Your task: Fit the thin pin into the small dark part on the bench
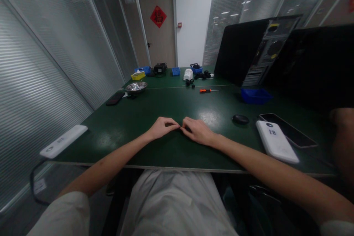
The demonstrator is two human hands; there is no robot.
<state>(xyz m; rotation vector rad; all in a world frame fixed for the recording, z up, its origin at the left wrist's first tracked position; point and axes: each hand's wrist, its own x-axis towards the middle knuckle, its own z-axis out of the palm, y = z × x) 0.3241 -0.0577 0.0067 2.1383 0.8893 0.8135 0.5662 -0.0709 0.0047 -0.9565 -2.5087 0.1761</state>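
Note:
My left hand point(165, 127) and my right hand point(197, 130) meet fingertip to fingertip over the green table point(166, 155), near its front edge. Both are closed in a pinch, thumb against fingers. Between the fingertips is a tiny dark thing point(179, 127), too small for me to name. Whether one hand or both grip it is hard to make out. My right forearm reaches in low over the table, and my left crosses its front edge.
Right of my hands lie a black mouse point(240, 119), a white power bank point(276, 141), a dark phone point(290, 131) and a blue tray point(256, 96). Farther back are an orange screwdriver point(206, 90) and a metal bowl point(136, 87). Another white power bank point(65, 141) lies left. Someone's arm point(344, 140) shows far right.

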